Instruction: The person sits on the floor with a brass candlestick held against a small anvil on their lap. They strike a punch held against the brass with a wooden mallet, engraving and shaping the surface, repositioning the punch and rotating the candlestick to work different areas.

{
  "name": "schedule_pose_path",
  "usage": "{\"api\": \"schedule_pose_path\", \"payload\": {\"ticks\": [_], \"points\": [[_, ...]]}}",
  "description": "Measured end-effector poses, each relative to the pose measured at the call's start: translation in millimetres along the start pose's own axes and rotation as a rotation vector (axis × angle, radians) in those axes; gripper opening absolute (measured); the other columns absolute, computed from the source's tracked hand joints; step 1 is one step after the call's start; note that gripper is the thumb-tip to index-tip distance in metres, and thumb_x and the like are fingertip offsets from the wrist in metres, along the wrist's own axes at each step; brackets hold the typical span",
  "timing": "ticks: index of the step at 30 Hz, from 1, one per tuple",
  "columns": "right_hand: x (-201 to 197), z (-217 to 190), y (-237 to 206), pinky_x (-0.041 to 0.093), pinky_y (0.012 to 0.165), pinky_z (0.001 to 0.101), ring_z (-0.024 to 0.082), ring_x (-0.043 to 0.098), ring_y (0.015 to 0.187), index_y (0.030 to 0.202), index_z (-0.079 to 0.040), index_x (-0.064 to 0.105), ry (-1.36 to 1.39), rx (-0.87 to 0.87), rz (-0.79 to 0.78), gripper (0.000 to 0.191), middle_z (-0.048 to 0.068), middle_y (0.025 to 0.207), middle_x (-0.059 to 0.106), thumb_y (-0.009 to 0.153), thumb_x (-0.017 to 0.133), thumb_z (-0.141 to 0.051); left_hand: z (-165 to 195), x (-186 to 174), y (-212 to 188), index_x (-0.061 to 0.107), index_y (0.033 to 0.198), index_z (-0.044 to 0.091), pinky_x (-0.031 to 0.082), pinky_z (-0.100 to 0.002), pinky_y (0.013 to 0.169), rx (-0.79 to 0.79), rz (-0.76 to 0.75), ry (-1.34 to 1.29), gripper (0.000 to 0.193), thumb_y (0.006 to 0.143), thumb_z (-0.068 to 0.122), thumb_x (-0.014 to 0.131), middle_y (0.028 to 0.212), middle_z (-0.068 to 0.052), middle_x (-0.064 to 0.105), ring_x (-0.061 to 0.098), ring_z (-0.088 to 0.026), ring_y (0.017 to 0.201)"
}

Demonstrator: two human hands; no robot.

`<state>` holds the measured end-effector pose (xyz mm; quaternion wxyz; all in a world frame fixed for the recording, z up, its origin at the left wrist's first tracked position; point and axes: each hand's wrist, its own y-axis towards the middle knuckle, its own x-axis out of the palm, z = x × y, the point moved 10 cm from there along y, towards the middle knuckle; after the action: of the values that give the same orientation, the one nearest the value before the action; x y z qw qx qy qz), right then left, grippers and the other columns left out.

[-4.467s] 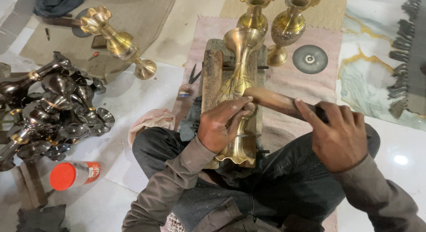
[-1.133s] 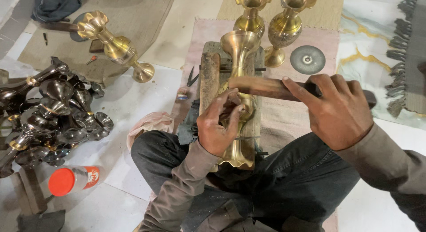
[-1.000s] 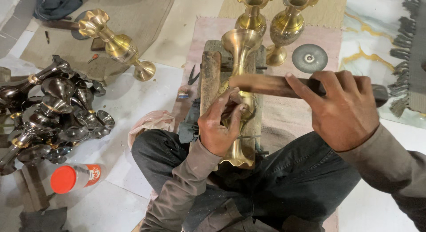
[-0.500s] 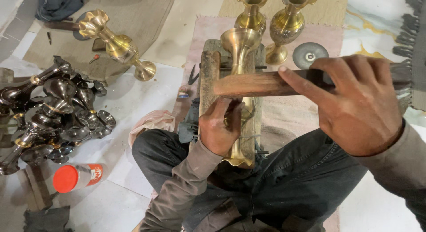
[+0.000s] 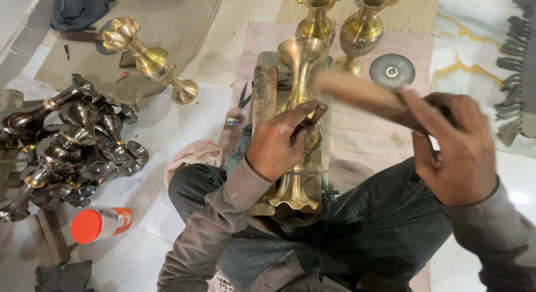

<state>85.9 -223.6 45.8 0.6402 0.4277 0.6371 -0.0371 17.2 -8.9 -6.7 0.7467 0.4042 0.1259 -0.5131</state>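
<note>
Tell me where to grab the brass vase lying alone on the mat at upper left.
Grip the brass vase at its narrow neck between the flared mouth and the bulb, coming from above. It lies on its side, apart from other things, and the neck looks slim enough to close fingers around.

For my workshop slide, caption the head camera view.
Left hand steadies a brass vase lying on a wooden block; right hand holds a blurred wooden stick.
</note>
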Motion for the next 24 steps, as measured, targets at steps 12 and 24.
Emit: {"api": "schedule_pose_path", "payload": {"ticks": [12,24], "points": [[32.7,17.0,-62.9,0.051,0.089,0.0436,0.034,0.063,0.105,0.146,-0.011,0.060,0.229,0.257,0.101,0.070,0.018,0.118,0.061,0.079,0.069,0.008,-0.3,34.5,27.9,0.064,0.137,0.013,0.063,-0.042,0.076,0.166,-0.429,0.037,0.053,0.086,0.004,0.073,0.103,-0.018,0.076,0.078,-0.030,0.083],[94.6,27.0,-135.9,0.055,0.081,0.0318,0.020,0.064,0.097,0.152,-0.009,0.054,0.489,0.487,0.236,0.064,0.016,0.127,0.053,0.092,0.064,0.010,2.8,78.0,34.8,0.061,0.140,0.028,0.063,-0.041,0.078,0.158,-0.883,0.218,0.060,0.085,0.008,0.074,0.098,-0.009,0.078,0.076,-0.024,0.075]]}}
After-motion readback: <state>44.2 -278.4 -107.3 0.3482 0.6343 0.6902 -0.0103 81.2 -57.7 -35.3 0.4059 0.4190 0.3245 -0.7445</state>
